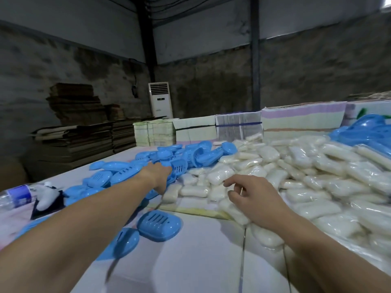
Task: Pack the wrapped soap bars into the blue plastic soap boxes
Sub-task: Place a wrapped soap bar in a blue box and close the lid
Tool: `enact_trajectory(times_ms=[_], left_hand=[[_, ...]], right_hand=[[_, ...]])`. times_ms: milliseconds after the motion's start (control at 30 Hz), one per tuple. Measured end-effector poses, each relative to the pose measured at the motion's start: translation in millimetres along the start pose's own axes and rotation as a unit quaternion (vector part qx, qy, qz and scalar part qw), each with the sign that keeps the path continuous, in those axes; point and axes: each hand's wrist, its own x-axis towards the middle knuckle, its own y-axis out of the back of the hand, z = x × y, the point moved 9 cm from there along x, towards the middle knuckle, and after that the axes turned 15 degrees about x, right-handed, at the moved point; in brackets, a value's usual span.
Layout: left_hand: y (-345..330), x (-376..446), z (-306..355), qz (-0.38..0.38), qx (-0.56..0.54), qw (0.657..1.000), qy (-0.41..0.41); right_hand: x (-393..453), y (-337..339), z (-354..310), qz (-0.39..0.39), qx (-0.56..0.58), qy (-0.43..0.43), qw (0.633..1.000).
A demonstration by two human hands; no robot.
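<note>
On the far left of the table point(201, 261) a plastic water bottle point(14, 196) is lying on its side next to a dark cloth with something white on it, parked out of the working area, I'd guess. Just inward, the blue soap boxes point(148, 163) are sprawling in a loose heap, with two closed ones point(159, 225) sitting apart near the front edge, possibly finished ones set aside.

The left hand point(158, 174) is reaching deep into that heap, its fingertips buried among the slotted blue shells. It is touching them, but whether the fingers are curling round one or merely resting there I cannot tell, since the back of the hand is hiding them. It looks like the fetching of the next empty box.

Moving right, the right hand point(254, 197) is hovering with fingers loosely curled and holding nothing, the fingertips poised just above the nearest wrapped soap bars point(220, 174) at the edge of the big white pile point(317, 176). The bars are lying just beyond and beneath those fingers, close but apparently not yet touched. The two heaps meeting mid-table are letting each hand draw from its own side.
</note>
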Motion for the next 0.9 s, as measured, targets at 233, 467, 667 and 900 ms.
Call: enact_trajectory(times_ms=[233,467,667,900], left_hand=[[9,2,-7,0.043,-0.01,0.998,0.043],[103,-47,63,0.255,-0.591,0.761,-0.087],[92,-74,159,0.13,-0.764,0.587,-0.236],[87,-96,160,0.174,-0.62,0.71,-0.284]], right_hand=[[2,0,2,0.009,0.005,-0.001,1.0],[6,41,7,0.144,0.044,-0.014,0.989],[-8,102,21,0.321,0.134,-0.044,0.937],[-5,115,47,0.18,-0.199,-0.184,0.946]])
